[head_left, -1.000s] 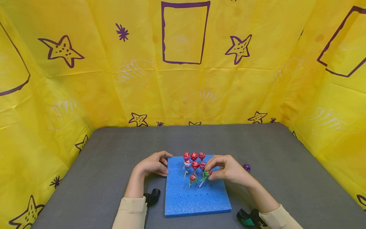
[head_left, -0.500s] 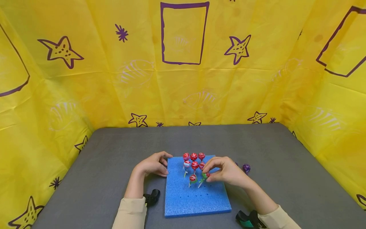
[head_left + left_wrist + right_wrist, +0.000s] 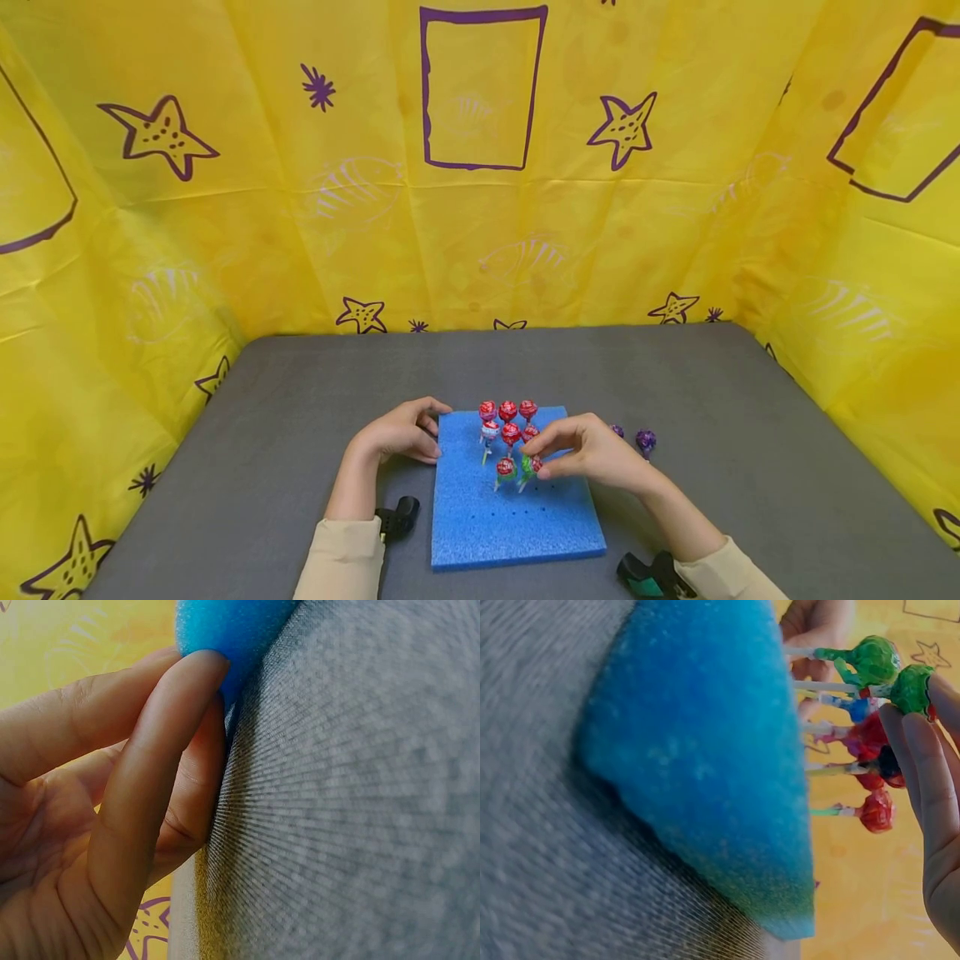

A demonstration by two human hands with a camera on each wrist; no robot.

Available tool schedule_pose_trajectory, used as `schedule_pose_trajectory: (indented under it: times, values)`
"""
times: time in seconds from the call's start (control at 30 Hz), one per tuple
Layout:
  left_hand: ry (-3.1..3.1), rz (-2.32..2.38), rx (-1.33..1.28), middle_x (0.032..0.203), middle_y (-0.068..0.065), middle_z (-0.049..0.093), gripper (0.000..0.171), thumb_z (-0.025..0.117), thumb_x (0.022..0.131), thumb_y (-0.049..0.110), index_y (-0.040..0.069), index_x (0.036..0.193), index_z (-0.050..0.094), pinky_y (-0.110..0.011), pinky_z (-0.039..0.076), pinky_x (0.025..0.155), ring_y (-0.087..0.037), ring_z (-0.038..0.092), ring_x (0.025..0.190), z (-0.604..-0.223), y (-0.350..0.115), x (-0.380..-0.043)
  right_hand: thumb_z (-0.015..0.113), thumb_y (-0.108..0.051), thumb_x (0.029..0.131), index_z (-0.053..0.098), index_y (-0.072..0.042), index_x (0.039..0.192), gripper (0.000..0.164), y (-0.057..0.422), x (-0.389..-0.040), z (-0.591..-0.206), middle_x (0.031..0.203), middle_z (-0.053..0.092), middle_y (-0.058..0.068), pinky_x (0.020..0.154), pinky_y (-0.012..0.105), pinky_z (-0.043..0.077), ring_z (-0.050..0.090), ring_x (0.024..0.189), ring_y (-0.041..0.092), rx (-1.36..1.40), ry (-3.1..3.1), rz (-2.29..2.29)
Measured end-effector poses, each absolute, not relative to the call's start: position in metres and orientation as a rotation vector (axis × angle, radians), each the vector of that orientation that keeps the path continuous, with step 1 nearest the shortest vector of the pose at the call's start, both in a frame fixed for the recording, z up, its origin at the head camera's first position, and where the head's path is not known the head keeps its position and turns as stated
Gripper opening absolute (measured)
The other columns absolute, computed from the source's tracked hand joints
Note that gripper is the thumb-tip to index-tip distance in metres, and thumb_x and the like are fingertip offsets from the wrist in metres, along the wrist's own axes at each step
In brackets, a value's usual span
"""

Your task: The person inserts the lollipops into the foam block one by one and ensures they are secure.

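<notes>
A blue foam board [image 3: 517,537] with small holes lies on the grey table. Several wrapped lollipops stand in it in rows: red ones such as this red lollipop [image 3: 507,411], a pale blue lollipop [image 3: 490,431] and a green-and-red lollipop [image 3: 506,469]. My right hand [image 3: 596,454] pinches the head of another green lollipop [image 3: 913,690] between thumb and fingers. Its white stick runs down to the board, slightly tilted; whether the tip sits in a hole I cannot tell. At the board's far left edge my left hand [image 3: 397,432] rests its thumb and fingertips [image 3: 187,675] against the foam side.
Two purple objects, the nearer one a purple lollipop [image 3: 646,442], lie on the table [image 3: 360,358] to the right of the board, partly behind the right hand. Yellow printed cloth [image 3: 480,208] surrounds the table at the back and sides.
My right hand has moved slightly left with the green lollipop, whose head has swung left toward upright. A second purple object has come into view beside the hand. The left hand stays put.
</notes>
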State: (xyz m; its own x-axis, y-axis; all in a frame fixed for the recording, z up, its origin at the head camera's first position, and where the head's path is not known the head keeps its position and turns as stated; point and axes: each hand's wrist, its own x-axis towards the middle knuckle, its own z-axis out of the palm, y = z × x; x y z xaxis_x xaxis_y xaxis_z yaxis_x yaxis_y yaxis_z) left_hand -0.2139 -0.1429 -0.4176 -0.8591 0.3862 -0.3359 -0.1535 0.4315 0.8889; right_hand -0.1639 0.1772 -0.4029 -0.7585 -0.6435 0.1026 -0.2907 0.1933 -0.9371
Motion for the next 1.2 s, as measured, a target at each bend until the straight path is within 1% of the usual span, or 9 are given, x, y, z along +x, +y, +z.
schedule_pose_trajectory:
  times: [0.13,0.43,0.67,0.8,0.9,0.93,1.03,1.13,1.2]
  values:
    - [2.191,1.434,0.201,0.097,-0.014,0.05,0.064,0.072,0.078,-0.008,0.002,0.137,0.05,-0.033,0.064,0.066,-0.019,0.063,0.07,-0.418,-0.143,-0.214,0.076,-0.017,0.085,0.073,-0.003,0.109,0.028,0.175,-0.163,-0.404,0.112,0.073,0.018,0.082,0.028,0.063,0.073,0.097,0.007,-0.879,2.127,-1.579]
    - [2.189,1.439,0.206,0.096,-0.014,0.05,0.064,0.072,0.078,-0.008,0.002,0.137,0.05,-0.033,0.064,0.066,-0.018,0.062,0.07,-0.418,-0.143,-0.214,0.077,-0.018,0.085,0.073,-0.007,0.111,0.028,0.173,-0.162,-0.407,0.113,0.074,0.015,0.081,0.026,0.062,0.073,0.095,0.007,-0.839,2.145,-1.532]
    - [2.191,1.438,0.203,0.097,-0.014,0.05,0.063,0.072,0.078,-0.008,0.002,0.137,0.05,-0.033,0.064,0.066,-0.018,0.062,0.071,-0.417,-0.143,-0.213,0.076,-0.015,0.086,0.07,0.003,0.115,0.034,0.178,-0.163,-0.402,0.114,0.072,0.02,0.081,0.026,0.062,0.073,0.097,0.008,-0.842,2.16,-1.549]
    - [2.195,1.431,0.203,0.097,-0.014,0.05,0.063,0.072,0.078,-0.008,0.002,0.136,0.05,-0.033,0.064,0.067,-0.019,0.062,0.071,-0.417,-0.143,-0.213,0.074,-0.01,0.086,0.07,0.004,0.113,0.031,0.182,-0.164,-0.398,0.109,0.073,0.021,0.08,0.026,0.063,0.074,0.098,0.023,-0.859,2.189,-1.57]
    - [2.199,1.427,0.203,0.097,-0.014,0.051,0.063,0.072,0.078,-0.008,0.002,0.136,0.05,-0.033,0.064,0.067,-0.019,0.062,0.071,-0.417,-0.143,-0.214,0.074,-0.009,0.086,0.07,0.004,0.111,0.028,0.186,-0.166,-0.395,0.106,0.072,0.025,0.08,0.027,0.063,0.072,0.097,0.036,-0.874,2.216,-1.595]
    - [2.2,1.425,0.203,0.097,-0.014,0.051,0.063,0.072,0.078,-0.008,0.002,0.136,0.05,-0.033,0.064,0.067,-0.019,0.062,0.071,-0.417,-0.143,-0.214,0.074,-0.009,0.086,0.071,0.003,0.11,0.028,0.188,-0.167,-0.394,0.105,0.072,0.027,0.08,0.027,0.063,0.072,0.096,0.037,-0.87,2.223,-1.606]
    - [2.199,1.425,0.202,0.097,-0.014,0.051,0.063,0.072,0.078,-0.008,0.002,0.136,0.05,-0.033,0.064,0.067,-0.018,0.062,0.071,-0.417,-0.143,-0.214,0.075,-0.012,0.085,0.071,0.0,0.108,0.026,0.194,-0.169,-0.391,0.105,0.07,0.031,0.08,0.027,0.063,0.074,0.091,0.029,-0.847,2.273,-1.619]
    - [2.199,1.425,0.2,0.097,-0.014,0.051,0.063,0.072,0.078,-0.008,0.002,0.136,0.05,-0.033,0.064,0.067,-0.018,0.062,0.071,-0.417,-0.143,-0.213,0.076,-0.015,0.086,0.072,-0.002,0.107,0.025,0.203,-0.171,-0.387,0.106,0.07,0.03,0.078,0.027,0.063,0.074,0.089,0.015,-0.791,2.352,-1.614]
    - [2.2,1.424,0.198,0.097,-0.014,0.051,0.062,0.071,0.079,-0.008,0.002,0.136,0.051,-0.033,0.064,0.067,-0.018,0.062,0.071,-0.417,-0.143,-0.213,0.076,-0.017,0.086,0.072,-0.004,0.108,0.026,0.211,-0.174,-0.385,0.108,0.07,0.028,0.077,0.026,0.062,0.072,0.089,0.009,-0.757,2.419,-1.592]
